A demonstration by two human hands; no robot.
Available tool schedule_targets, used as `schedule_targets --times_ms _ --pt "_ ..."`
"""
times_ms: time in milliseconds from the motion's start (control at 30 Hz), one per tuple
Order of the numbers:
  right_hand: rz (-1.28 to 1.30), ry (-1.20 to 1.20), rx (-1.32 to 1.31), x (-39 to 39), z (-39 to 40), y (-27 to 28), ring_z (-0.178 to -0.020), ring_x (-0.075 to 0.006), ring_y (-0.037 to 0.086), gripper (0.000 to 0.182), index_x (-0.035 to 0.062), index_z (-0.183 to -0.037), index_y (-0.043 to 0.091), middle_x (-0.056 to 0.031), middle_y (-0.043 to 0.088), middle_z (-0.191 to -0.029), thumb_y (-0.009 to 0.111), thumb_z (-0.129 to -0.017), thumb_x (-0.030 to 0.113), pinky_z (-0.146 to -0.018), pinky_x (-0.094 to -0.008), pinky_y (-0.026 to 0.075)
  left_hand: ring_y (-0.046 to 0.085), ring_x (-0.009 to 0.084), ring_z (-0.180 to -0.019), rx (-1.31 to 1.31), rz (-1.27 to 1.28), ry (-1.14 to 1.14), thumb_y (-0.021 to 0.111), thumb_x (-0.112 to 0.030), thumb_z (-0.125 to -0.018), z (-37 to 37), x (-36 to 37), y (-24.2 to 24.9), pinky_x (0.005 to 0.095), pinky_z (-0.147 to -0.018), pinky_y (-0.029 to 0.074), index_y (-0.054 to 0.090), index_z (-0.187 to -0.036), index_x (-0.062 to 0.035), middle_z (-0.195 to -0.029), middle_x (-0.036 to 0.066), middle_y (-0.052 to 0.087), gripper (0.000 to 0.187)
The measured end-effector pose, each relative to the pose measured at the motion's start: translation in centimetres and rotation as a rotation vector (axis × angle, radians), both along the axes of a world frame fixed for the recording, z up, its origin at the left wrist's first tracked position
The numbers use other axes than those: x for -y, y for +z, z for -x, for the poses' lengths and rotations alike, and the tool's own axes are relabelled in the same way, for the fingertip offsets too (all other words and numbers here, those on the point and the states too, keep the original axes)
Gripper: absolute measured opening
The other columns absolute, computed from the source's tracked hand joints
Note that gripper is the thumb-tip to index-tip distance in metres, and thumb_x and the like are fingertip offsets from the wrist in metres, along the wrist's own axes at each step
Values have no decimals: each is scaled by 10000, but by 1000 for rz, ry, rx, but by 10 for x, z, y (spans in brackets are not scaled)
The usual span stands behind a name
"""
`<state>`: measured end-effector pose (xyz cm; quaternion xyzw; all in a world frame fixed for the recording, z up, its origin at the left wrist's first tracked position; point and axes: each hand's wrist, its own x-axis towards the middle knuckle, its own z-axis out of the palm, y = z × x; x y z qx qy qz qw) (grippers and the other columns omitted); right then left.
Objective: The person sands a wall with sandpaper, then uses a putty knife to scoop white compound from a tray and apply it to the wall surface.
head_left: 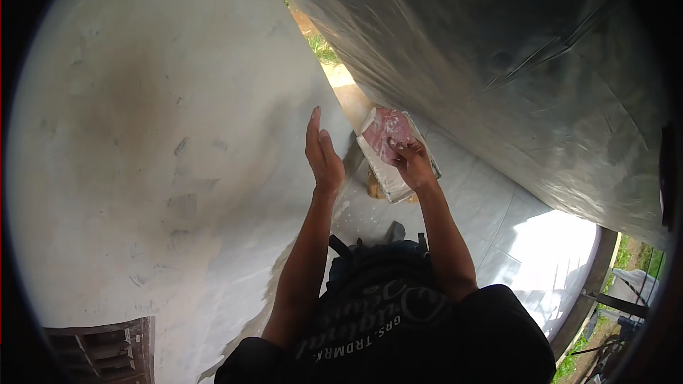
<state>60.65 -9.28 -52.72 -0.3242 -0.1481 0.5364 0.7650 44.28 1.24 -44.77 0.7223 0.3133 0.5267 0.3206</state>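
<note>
My left hand (323,153) is raised beside the pale plastered wall (235,64), its fingers stretched out and nothing in it. In my right hand (413,163) is the lower edge of a flat pink piece (388,128) smeared with white, pinched between thumb and fingers. The pink piece lies over a long white tray (390,183) coated with white paste. That tray rests above a brown wooden support (373,185), which is mostly hidden under it.
Translucent plastic sheeting (498,64) hangs along the right. Grey floor (469,185) with white spatters lies below, sunlit farther right. A dark vent-like grille (107,352) sits in the wall at lower left. Grass (322,48) shows through the gap between wall and sheeting.
</note>
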Motion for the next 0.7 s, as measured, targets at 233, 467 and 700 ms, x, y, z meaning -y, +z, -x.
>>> schedule_targets --times_ms 233,467,700 --pt "-148 58 -21 2 15 51 -985 -188 707 229 15 -1176 675 -82 716 -1105 635 -954 50 -865 -360 612 432 374 -1396 91 -83 -13 330 -147 -1035 15 20 56 437 -1170 305 439 -1420 102 -1466 263 478 471" --pt "-234 106 -75 18 39 96 -1013 -187 695 244 -12 -1196 645 -116 691 -1143 580 -960 0 -895 -338 602 431 372 -1400 139 -175 13 328 -137 -1032 50 32 78 441 -1173 301 436 -1432 82 -1468 257 480 469" --pt "-332 152 -61 -2 51 139 -1017 -167 687 270 2 -1187 638 -99 690 -1141 572 -933 -63 -908 -315 584 430 371 -1403 93 -236 80 337 -132 -1025 76 32 120 447 -1172 301 419 -1452 63 -1470 250 482 476"
